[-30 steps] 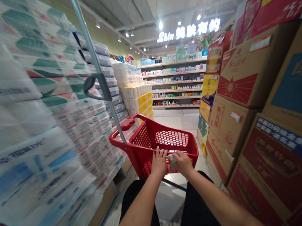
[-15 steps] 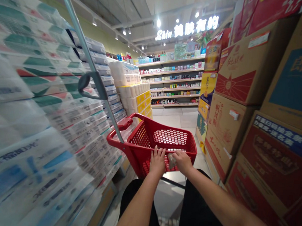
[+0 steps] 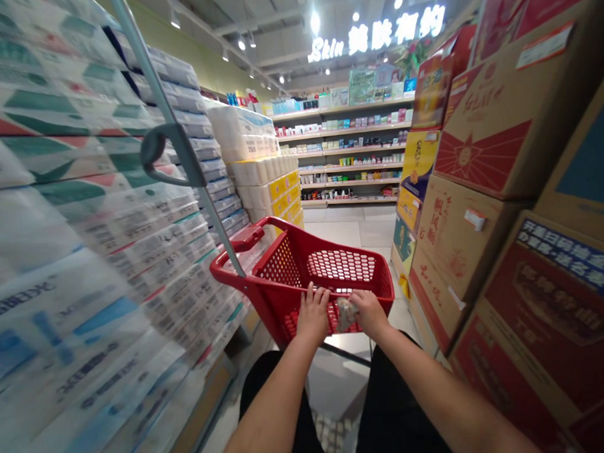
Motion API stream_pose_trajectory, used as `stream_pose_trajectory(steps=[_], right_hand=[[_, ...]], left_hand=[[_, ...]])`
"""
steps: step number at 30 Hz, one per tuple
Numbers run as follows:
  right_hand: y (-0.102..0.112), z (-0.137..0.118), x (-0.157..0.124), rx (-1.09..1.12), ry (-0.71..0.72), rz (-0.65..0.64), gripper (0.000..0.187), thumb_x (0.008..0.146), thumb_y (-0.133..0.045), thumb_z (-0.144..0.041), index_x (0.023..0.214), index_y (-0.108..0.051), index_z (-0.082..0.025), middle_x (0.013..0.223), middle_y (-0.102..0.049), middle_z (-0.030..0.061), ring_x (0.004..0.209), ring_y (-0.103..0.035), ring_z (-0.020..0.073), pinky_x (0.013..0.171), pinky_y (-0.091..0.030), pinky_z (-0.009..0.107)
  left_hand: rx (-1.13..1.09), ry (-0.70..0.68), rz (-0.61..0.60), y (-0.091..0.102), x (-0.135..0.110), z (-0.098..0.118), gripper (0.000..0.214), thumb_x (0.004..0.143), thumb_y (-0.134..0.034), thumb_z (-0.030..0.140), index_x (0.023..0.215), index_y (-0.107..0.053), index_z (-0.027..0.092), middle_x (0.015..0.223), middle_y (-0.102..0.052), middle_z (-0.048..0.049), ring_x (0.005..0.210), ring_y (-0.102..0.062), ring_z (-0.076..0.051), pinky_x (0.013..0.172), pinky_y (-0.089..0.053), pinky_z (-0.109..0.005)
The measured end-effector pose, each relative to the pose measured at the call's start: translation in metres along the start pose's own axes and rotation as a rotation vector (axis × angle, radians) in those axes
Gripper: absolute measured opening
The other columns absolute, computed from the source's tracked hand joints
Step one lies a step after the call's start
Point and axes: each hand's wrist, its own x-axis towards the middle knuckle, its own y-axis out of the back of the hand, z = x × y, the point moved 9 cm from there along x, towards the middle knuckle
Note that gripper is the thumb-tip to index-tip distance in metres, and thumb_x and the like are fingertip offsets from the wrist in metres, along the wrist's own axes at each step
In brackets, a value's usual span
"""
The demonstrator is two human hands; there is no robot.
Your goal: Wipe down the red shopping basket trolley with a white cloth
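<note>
A red plastic shopping cart (image 3: 328, 262) stands sideways in front of me, its perforated basket showing nothing inside. My left hand (image 3: 313, 317) lies over the cart's near rim with the fingers stretched out and holding nothing. Just to its right, my right hand (image 3: 368, 314) is closed at the same rim, with a small crumpled grey-beige thing, like a rag (image 3: 346, 315), between its thumb and fingers. The palm sides of both hands are hidden. A metal pole (image 3: 163, 99) with a grey loop handle (image 3: 171, 155) rises from the cart's left end.
Stacked tissue packs (image 3: 148, 260) wall the left side on a low pallet. Liquor cartons (image 3: 475, 235) are piled close on the right. Ahead, pale floor tiles (image 3: 332, 233) lead to shelves (image 3: 343, 154) of small boxes and bottles under a lit sign (image 3: 376, 35).
The view has moved forward a little, and the side stacks pass closer. Both hands stay on the cart rim; more of the crumpled thing shows at the right hand.
</note>
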Motion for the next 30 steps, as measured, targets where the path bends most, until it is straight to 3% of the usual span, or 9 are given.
stream_pose_trajectory(steps=[12,16,20,25,30], right_hand=[[-0.003,-0.021,-0.007,-0.035,0.069,0.097,0.031,0.069,-0.052,-0.002,0.093,-0.063,-0.019,0.119,-0.061,0.0082,0.104,-0.055,0.0234,0.089,-0.041,0.037],[0.000,-0.025,-0.010,-0.067,0.090,0.149,0.031,0.072,-0.053,-0.004,0.095,-0.064,-0.020,0.119,-0.060,0.0101,0.108,-0.053,0.0241,0.093,-0.040,0.039],[-0.001,-0.025,-0.015,-0.091,0.086,0.131,0.024,0.071,-0.055,-0.006,0.088,-0.065,-0.020,0.123,-0.058,0.0115,0.109,-0.054,0.0259,0.091,-0.042,0.041],[0.018,-0.013,-0.014,0.079,0.031,0.218,0.037,0.064,-0.050,-0.002,0.094,-0.063,-0.018,0.115,-0.062,0.0113,0.106,-0.057,0.0246,0.092,-0.045,0.039],[0.028,0.003,-0.015,0.294,-0.075,0.337,0.043,0.069,-0.044,-0.003,0.105,-0.060,-0.019,0.108,-0.066,0.0081,0.101,-0.061,0.0197,0.091,-0.049,0.033]], left_hand=[[0.005,0.009,0.056,0.005,-0.004,-0.019,0.060,0.083,-0.042,0.016,0.143,-0.034,0.022,0.151,-0.032,-0.0005,0.144,-0.004,-0.028,0.118,-0.013,-0.048],[0.014,0.023,0.086,0.004,-0.009,-0.015,0.065,0.082,-0.046,0.015,0.144,-0.032,0.031,0.153,-0.027,-0.0003,0.144,-0.006,-0.031,0.117,-0.013,-0.050],[-0.005,0.015,0.055,-0.001,-0.009,-0.007,0.063,0.082,-0.043,0.014,0.144,-0.034,0.025,0.154,-0.026,-0.0008,0.144,-0.003,-0.031,0.117,-0.016,-0.049],[-0.010,-0.003,0.032,0.000,-0.006,-0.003,0.061,0.083,-0.043,0.016,0.143,-0.036,0.022,0.150,-0.035,-0.0030,0.144,-0.004,-0.031,0.117,-0.017,-0.049],[-0.024,-0.006,0.045,0.000,-0.005,-0.001,0.062,0.083,-0.047,0.017,0.143,-0.036,0.027,0.149,-0.036,-0.0039,0.143,-0.007,-0.033,0.115,-0.019,-0.052]])
